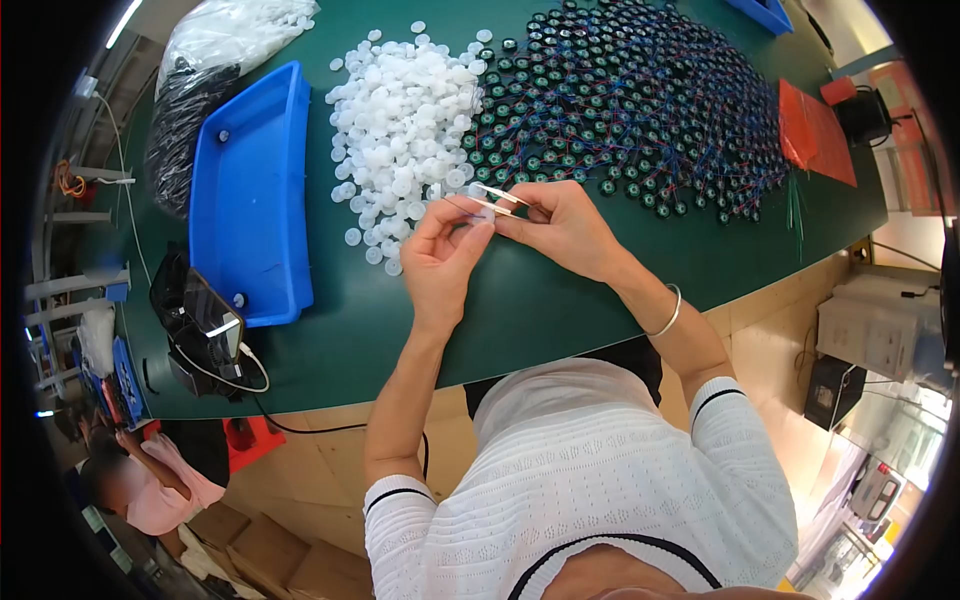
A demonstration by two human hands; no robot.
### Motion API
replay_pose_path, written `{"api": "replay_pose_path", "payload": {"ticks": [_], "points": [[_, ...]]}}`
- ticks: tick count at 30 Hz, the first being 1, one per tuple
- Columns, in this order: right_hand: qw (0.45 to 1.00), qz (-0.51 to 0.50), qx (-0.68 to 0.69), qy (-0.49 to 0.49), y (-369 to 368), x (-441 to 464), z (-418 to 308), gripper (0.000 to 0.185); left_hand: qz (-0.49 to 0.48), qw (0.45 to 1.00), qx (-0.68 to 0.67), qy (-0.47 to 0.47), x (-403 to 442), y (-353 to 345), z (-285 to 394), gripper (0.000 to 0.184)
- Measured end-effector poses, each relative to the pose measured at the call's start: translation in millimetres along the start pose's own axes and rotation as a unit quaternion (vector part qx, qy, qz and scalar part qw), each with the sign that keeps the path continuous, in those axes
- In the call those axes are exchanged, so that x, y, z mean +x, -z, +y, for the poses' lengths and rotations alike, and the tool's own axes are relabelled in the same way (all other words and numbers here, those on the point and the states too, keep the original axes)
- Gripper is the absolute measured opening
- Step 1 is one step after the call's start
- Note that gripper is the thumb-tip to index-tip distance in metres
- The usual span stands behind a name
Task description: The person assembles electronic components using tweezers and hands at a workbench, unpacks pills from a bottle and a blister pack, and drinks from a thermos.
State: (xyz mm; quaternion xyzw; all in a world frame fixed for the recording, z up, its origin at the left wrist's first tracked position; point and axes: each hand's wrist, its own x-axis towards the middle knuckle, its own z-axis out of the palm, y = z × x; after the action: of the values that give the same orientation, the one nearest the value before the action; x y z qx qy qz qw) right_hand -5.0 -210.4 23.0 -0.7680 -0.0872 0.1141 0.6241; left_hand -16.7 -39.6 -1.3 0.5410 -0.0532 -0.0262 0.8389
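Observation:
My left hand (443, 262) is closed in a pinch on a small translucent white piece (487, 214), mostly covered by the fingers. Close against it, my right hand (565, 230) grips pale tweezers (505, 194), their two tips apart and pointing left over the left fingertips. Just beyond the hands lies a heap of translucent white round caps (400, 130). To its right spreads a large pile of small round dark parts (620, 100) with green faces and red and blue wires.
A blue tray (303, 190) with a few small pieces in it stands left on the green table (345, 350). Beside it are a phone (212, 308) and cable. Plastic bags (235, 35) lie behind; a red sheet (812, 135) is at right. Another person (165, 485) sits lower left.

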Motion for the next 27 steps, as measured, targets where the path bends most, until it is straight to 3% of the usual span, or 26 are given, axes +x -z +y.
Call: {"api": "replay_pose_path", "payload": {"ticks": [2,6,9,11,13,18,24,27], "points": [[0.999,0.031,-0.018,0.012,-2,-2,0,0.011,-0.021,1.000,0.006,-0.008,0,-2,0,0.025],[1.000,-0.005,0.003,0.025,5,1,-1,0.014,-0.021,0.999,0.023,-0.016,1,4,0,0.027],[0.999,-0.014,0.017,0.030,22,5,-9,0.019,-0.032,0.998,0.045,0.021,3,9,3,0.033],[0.996,-0.046,0.077,-0.012,26,6,-9,0.017,-0.060,0.991,-0.052,0.106,4,5,8,0.042],[0.991,-0.109,0.082,-0.018,22,10,-7,0.014,-0.080,0.984,-0.067,0.143,5,6,7,0.052],[0.978,-0.135,0.131,-0.093,23,6,-8,0.012,-0.151,0.964,-0.087,0.203,6,11,7,0.057],[0.956,-0.007,0.281,-0.080,5,5,3,0.008,-0.140,0.968,-0.102,0.179,7,12,9,0.054],[0.972,0.082,0.217,-0.032,-3,5,0,0.006,-0.097,0.969,-0.123,0.191,7,10,7,0.044]]}}
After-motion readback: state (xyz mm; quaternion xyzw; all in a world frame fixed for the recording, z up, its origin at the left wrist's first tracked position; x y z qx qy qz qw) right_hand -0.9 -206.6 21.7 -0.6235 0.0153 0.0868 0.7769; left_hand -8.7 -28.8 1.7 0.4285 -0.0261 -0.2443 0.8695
